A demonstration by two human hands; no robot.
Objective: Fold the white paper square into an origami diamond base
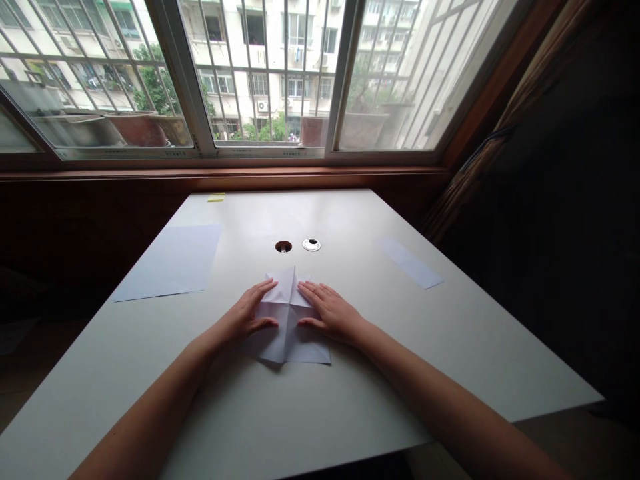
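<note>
A partly folded sheet of white paper (289, 320) lies in the middle of the white table (320, 400), its upper flaps creased toward the centre line. My left hand (246, 315) lies flat on the paper's left side, fingers stretched out and pressing down. On the right side my right hand (327, 311) does the same, fingers spread and flat. The fingertips of both hands nearly meet near the central crease.
A flat sheet of paper (170, 261) lies at the left of the table, a narrow paper strip (409, 263) at the right. A cable hole (283, 246) and its loose round cap (311, 245) sit behind the fold. A yellow note (216, 197) lies at the far edge by the window.
</note>
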